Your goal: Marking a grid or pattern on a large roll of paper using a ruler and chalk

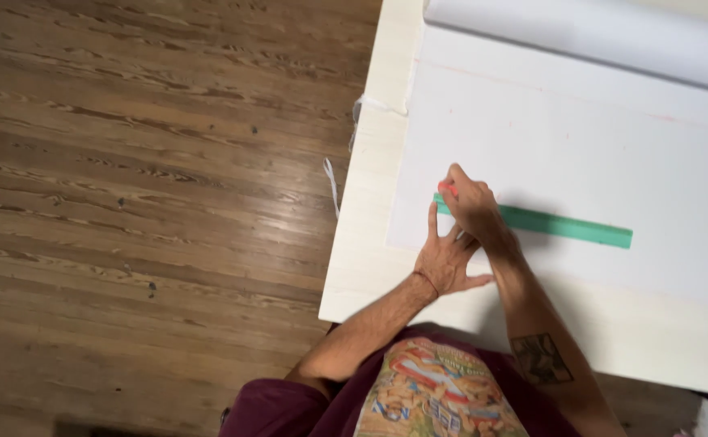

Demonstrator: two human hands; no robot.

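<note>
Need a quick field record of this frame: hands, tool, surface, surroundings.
left hand: fingers spread, pressing flat on the white sheet beside the ruler's left end
right hand: crossed over the left, gripping a small red marking tool at the ruler's left end
ruler: long flat green ruler, lying on the sheet
sheet: white sheet material, partly unrolled, roll at top
surface: pale wooden table
surroundings: brown plank floor; thin white strip hanging off the table edge
</note>
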